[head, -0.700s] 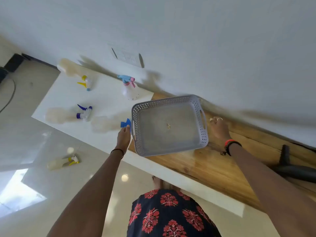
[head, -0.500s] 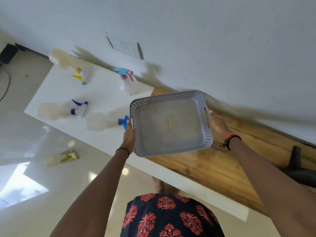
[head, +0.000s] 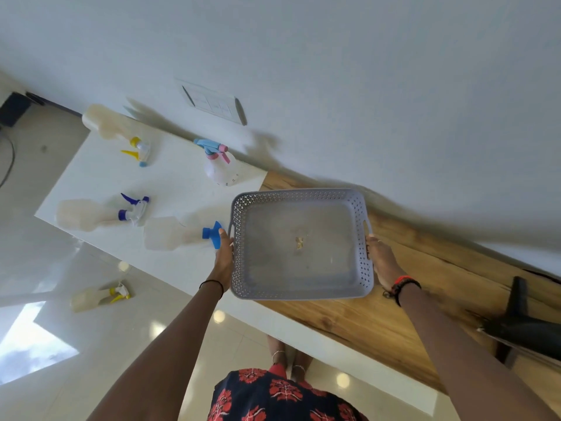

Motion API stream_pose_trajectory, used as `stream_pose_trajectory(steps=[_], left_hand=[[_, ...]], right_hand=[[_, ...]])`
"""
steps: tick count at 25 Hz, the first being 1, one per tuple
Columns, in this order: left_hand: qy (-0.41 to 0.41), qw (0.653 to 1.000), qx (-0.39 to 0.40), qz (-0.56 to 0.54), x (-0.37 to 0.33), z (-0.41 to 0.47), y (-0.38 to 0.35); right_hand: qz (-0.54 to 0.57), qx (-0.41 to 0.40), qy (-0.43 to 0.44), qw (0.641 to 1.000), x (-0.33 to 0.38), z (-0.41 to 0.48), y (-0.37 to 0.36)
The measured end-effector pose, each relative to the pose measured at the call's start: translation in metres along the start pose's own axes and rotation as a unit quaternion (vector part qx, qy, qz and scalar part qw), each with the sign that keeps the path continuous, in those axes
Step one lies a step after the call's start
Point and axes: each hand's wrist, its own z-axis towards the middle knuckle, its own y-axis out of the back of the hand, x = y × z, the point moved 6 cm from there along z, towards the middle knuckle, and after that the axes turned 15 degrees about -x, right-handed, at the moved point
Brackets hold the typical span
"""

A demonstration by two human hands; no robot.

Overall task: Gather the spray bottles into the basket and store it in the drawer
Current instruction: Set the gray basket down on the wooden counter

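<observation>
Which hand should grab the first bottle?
Probably the left hand. It holds the basket on the side where the bottles lie, right beside the blue-capped bottle. The right hand is on the far side.

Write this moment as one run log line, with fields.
left hand: holds basket | right hand: holds basket | basket: empty | spray bottles: on white counter

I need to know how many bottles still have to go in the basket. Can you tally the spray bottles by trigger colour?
Yellow trigger: 1
Dark blue trigger: 1
Bright blue trigger: 1
Light blue and pink trigger: 1
Total: 4 on the white top; the basket holds none.
</observation>
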Motion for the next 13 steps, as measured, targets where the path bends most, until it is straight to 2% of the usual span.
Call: stream_pose_trajectory(steps=[6, 13], left_hand=[[0.003, 0.998, 0.046, 0.037, 0.002, -0.007, -0.027], [-0.048, 0.992, 0.095, 0.067, -0.004, -0.022, -0.055]], right_hand=[[0.065, -0.059, -0.057, 0.995, -0.054, -0.016, 0.029], [0.107, -0.099, -0.114, 0.983, -0.094, -0.024, 0.046]])
